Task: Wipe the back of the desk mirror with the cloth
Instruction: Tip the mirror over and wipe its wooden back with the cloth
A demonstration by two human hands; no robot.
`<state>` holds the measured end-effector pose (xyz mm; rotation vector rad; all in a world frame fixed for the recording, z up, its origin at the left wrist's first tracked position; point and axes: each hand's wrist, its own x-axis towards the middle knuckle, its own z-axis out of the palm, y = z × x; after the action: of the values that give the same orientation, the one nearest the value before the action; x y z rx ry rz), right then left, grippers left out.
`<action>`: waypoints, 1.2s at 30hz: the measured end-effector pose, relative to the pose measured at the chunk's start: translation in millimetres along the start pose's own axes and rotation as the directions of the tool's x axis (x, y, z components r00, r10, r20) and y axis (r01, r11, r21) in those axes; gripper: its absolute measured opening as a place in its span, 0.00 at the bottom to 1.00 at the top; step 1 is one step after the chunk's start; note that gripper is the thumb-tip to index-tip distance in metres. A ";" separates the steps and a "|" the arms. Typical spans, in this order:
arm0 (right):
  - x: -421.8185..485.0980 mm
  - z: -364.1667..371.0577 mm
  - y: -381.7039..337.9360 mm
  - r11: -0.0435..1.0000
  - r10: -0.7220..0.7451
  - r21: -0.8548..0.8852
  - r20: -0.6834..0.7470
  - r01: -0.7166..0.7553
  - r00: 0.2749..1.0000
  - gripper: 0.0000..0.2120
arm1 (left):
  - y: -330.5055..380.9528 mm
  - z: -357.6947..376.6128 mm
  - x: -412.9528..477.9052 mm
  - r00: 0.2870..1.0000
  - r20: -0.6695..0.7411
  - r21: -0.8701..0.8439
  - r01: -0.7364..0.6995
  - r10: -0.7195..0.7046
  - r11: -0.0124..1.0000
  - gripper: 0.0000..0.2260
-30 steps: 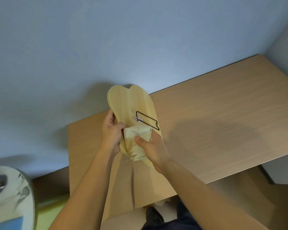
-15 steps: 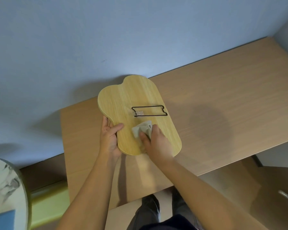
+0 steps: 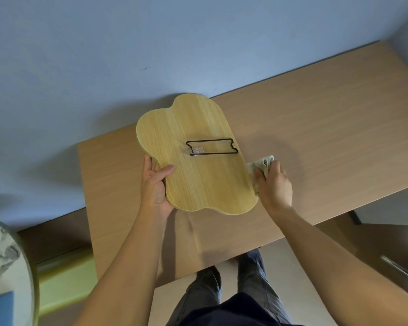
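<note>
The desk mirror (image 3: 198, 175) lies nearly flat above the desk, its cloud-shaped light wooden back facing up. A black wire stand (image 3: 211, 147) is folded against that back. My left hand (image 3: 154, 187) grips the mirror's left edge, thumb on top. My right hand (image 3: 275, 184) is just off the mirror's right edge, low over the desk, closed on a small pale cloth (image 3: 262, 164). Part of the cloth is hidden behind the mirror's edge and my fingers.
The wooden desk (image 3: 316, 128) runs along a blue wall (image 3: 151, 55). A round marbled tabletop (image 3: 3, 267) and a yellow-green piece (image 3: 64, 278) sit low at the left. My legs show below the desk's front edge. A metal handle (image 3: 400, 269) is at lower right.
The mirror went from tilted upright to nearly flat. My right hand slid the cloth from the lower middle of the back across to the right, past the mirror's edge.
</note>
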<state>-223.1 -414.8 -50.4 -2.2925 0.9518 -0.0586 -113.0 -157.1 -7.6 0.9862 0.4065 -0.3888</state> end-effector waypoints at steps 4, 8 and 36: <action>-40.8 8.0 -61.2 0.966 -0.201 0.172 0.035 0.193 0.979 0.15 | -0.7 -4.5 2.7 1.000 0.030 -0.009 -0.007 0.007 1.000 0.34; -84.1 34.2 -83.4 0.918 -0.376 0.185 0.125 0.351 0.918 0.16 | -2.3 -7.3 6.6 0.999 0.047 -0.020 -0.011 0.012 1.000 0.34; -32.6 57.3 -128.4 0.936 -0.347 0.128 0.175 0.328 0.921 0.19 | -15.2 -13.7 13.7 0.996 0.090 -0.260 0.002 0.022 0.966 0.24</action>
<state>-151.9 -294.5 -14.6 -2.2986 0.4367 -0.0243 -110.8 -154.6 -32.0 0.7119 0.3581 -0.3599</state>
